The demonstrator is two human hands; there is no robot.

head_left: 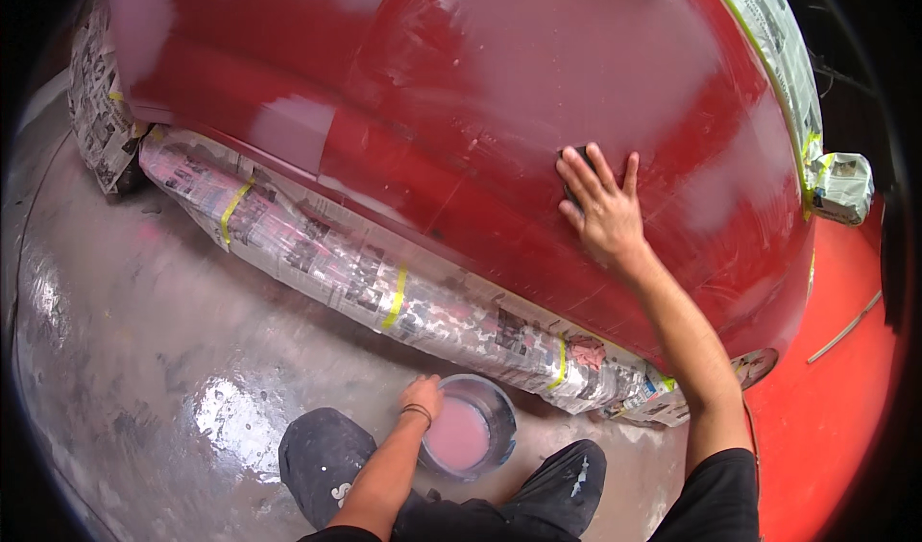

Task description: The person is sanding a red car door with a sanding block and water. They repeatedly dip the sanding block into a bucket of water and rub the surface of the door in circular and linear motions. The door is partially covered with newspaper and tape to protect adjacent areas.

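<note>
My right hand (607,214) lies on a red car door panel (461,187), fingers spread. Under its fingers it presses a dark sanding pad (570,194), of which only the edges show. The panel is dull red with paler, pinkish patches and whitish smears. Down between my knees, my left hand (423,397) is closed on the left rim of a grey bucket (500,415). Cloudy pink water (455,436) partly fills the bucket, which stands on the floor.
Newspaper masking (327,271) with yellow tape covers the car's lower sill. A wheel (96,100) and a mirror (841,187) are wrapped too. The grey floor (134,350) has wet, shiny patches. A red surface (816,408) with a thin rod (845,327) lies at right.
</note>
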